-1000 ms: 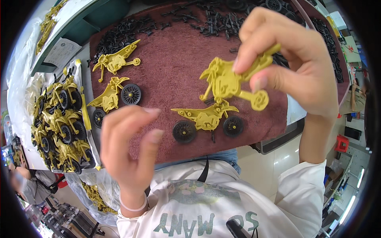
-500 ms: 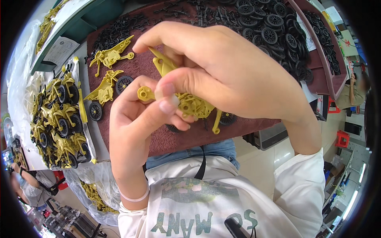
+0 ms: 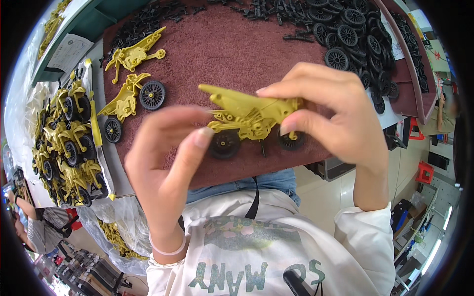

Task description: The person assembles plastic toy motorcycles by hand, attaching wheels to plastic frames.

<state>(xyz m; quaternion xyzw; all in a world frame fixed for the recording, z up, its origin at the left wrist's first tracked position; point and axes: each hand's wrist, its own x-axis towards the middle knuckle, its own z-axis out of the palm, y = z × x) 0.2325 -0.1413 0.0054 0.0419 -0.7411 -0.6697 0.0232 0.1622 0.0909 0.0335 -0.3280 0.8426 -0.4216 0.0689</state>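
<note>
from my end, i see the right hand (image 3: 335,113) with thumb and fingers closed on the right end of a yellow bike half (image 3: 242,106). this piece is near the front of the red mat (image 3: 207,64), above two black wheels, a left wheel (image 3: 223,144) and a right wheel (image 3: 292,142); i can't tell whether it touches anything beneath it. the left hand (image 3: 163,167) is blurred, its thumb and forefinger curled about the piece's left end; i can't tell whether they pinch it. off to the left i have a second bike half (image 3: 125,101) between two wheels, and behind that a third bike half (image 3: 132,58). a wheel pile (image 3: 350,37) fills the far right, and assembled toy bikes (image 3: 69,143) crowd together beyond the mat's left edge.
</note>
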